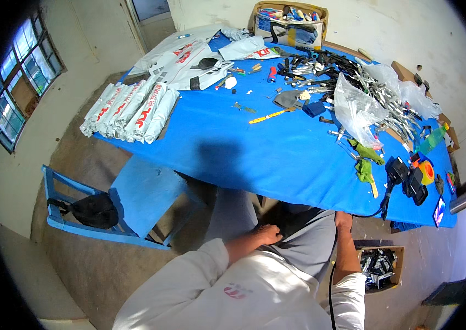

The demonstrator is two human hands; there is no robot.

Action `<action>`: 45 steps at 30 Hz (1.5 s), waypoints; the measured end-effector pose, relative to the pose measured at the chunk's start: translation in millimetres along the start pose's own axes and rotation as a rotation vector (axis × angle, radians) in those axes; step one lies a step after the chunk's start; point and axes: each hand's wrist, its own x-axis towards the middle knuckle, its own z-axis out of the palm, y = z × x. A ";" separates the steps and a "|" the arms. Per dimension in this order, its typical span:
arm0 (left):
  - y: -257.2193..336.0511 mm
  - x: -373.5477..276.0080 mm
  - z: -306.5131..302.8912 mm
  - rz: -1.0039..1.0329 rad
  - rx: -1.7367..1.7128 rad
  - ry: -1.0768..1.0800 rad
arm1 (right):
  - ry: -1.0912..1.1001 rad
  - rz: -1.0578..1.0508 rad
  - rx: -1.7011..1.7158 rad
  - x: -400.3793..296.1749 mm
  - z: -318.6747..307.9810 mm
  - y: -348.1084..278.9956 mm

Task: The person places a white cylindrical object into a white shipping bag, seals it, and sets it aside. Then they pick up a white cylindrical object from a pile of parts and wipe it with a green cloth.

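My left hand (269,234) rests on my lap near the waist, its fingers curled; whether anything is inside them cannot be told. At the near edge of the blue-covered table (233,152), my right hand (343,220) lies by my thigh beside a black cable (333,264), its fingers partly hidden. The cable runs up to black power adapters (398,170) on the table. Left of these lie green cloth pieces (364,170). Further back, a yellow-handled tool (271,116) lies near a grey cloth (286,100). A large heap of metal and black parts (393,111) spreads behind, partly under clear plastic bags (354,109).
White printed mailing bags (134,109) lie at the table's left. An open box (290,35) stands at the back. A blue chair (146,194) with a black pouch (94,210) is at left; a carton of metal parts (400,270) sits low on the right. A green bottle (433,139) lies at right.
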 end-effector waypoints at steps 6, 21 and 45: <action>-21.9 13.3 25.7 0.030 0.014 0.076 | 0.276 -0.181 0.051 36.7 29.7 -11.9; -32.1 15.0 33.0 0.024 0.019 0.063 | 0.470 -0.379 0.096 42.8 46.9 -31.6; -8.1 -2.7 5.6 0.007 0.051 -0.002 | 0.274 -0.359 0.337 -4.1 34.6 -49.6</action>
